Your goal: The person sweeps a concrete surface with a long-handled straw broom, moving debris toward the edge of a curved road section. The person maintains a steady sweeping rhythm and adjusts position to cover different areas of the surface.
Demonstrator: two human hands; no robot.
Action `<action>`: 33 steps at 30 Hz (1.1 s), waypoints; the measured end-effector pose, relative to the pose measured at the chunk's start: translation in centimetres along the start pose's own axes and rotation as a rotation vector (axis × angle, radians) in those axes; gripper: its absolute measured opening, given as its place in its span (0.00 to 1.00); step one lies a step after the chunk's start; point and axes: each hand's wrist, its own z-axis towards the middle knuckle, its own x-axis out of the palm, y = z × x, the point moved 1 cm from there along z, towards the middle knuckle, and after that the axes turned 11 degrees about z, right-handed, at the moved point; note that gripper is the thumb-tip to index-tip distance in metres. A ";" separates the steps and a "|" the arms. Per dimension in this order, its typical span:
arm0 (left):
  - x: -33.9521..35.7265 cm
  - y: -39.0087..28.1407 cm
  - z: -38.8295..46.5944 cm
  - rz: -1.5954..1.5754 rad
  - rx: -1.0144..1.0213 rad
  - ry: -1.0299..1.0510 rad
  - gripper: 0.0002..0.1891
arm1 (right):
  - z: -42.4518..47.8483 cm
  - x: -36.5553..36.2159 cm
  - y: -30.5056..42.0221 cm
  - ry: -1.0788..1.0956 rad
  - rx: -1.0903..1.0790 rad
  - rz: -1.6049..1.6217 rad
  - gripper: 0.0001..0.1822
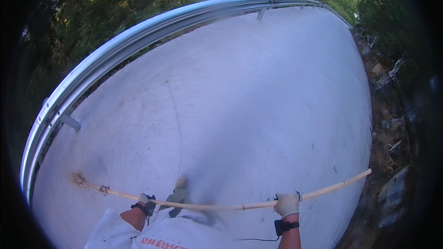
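A long bamboo-handled broom (pixel 204 207) lies crosswise before my body, its twig head (pixel 86 183) to the left and its bare handle end to the right. My left hand (pixel 147 202), in a work glove with a dark strap at the wrist, grips the handle not far from the twigs. Farther along toward the free end, my right hand (pixel 287 204) is closed round the same handle, in a pale glove. A dark band with a small box and a cable is on the right wrist. Whether the twigs touch the ground I cannot tell.
A pale concrete road (pixel 263 93) runs ahead and bends away. Along its left side stands a metal guardrail (pixel 152 29) on posts, with trees behind. Rocks and soil (pixel 391 121) border the right edge. One of my shoes (pixel 181 182) shows on the concrete.
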 end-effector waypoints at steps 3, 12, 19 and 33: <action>1.5 -0.6 2.0 -0.195 -0.171 0.022 0.10 | 4.9 -4.3 1.5 0.049 0.001 -0.049 0.08; 8.7 -19.4 11.7 0.150 0.007 0.227 0.07 | 11.0 -12.2 3.3 -0.028 0.191 -0.038 0.08; 15.0 -39.4 15.5 -0.735 -0.066 0.096 0.09 | 9.2 -9.7 7.1 -0.084 0.396 0.131 0.09; 23.9 -40.7 15.8 -0.675 -0.117 0.075 0.09 | 13.7 -4.8 1.3 0.176 0.457 0.165 0.12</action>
